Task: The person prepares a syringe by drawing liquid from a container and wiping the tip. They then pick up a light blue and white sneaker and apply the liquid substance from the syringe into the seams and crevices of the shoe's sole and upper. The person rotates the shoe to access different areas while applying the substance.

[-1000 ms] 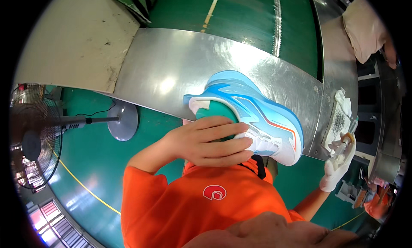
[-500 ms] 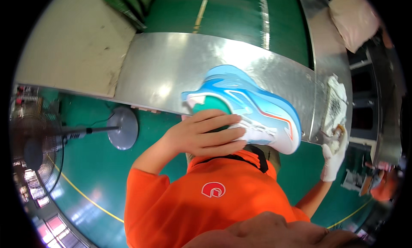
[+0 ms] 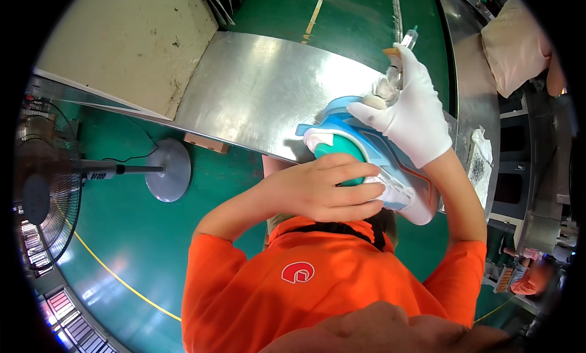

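In the head view, my left hand (image 3: 332, 189) stays clamped on the shoe (image 3: 386, 152), at the steel table's (image 3: 256, 78) edge. My gloved right hand (image 3: 418, 118), gripping a syringe (image 3: 409, 39), has moved from beside the rag (image 3: 480, 163) to the shoe's sole.

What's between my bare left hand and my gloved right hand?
The blue shoe, as the head view shows: the left hand lies across its opening, the right hand overlaps its far side.
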Tool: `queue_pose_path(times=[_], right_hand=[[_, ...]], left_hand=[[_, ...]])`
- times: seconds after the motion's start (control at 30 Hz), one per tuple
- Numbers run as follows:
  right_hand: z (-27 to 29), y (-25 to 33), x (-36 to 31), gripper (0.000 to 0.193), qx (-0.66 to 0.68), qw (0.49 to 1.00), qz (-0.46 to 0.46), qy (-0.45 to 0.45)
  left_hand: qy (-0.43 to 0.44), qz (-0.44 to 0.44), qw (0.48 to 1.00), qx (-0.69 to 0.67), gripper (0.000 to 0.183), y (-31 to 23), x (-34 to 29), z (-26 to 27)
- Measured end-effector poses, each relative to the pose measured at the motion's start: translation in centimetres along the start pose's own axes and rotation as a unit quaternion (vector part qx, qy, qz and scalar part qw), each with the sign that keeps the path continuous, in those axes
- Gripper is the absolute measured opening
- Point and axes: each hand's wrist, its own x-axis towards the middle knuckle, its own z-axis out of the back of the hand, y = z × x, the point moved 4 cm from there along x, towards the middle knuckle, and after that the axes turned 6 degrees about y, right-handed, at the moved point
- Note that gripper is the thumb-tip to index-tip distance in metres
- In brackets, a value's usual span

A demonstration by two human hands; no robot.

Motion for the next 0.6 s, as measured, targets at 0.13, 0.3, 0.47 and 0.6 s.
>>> queue_pose_path(times=[0.13,0.3,0.47,0.6], right_hand=[[-0.7,1.1,1.0,0.085,-0.08,0.995,0.061,-0.013],[-0.7,2.6,2.6,0.08,-0.148,0.982,0.104,-0.047],[-0.6,3.7,2.6,0.08,-0.203,0.96,0.181,-0.064],[-0.4,4.3,2.6,0.08,-0.226,0.949,0.213,-0.061]], left_hand=[[-0.021,0.003,1.0,0.0,0.028,0.3,0.3,0.3],[-0.033,0.014,0.999,-0.02,0.027,0.5,0.7,0.3],[-0.05,0.018,0.998,-0.024,0.024,0.8,1.1,0.1],[-0.057,0.016,0.998,-0.023,0.023,0.9,1.3,0.0]])
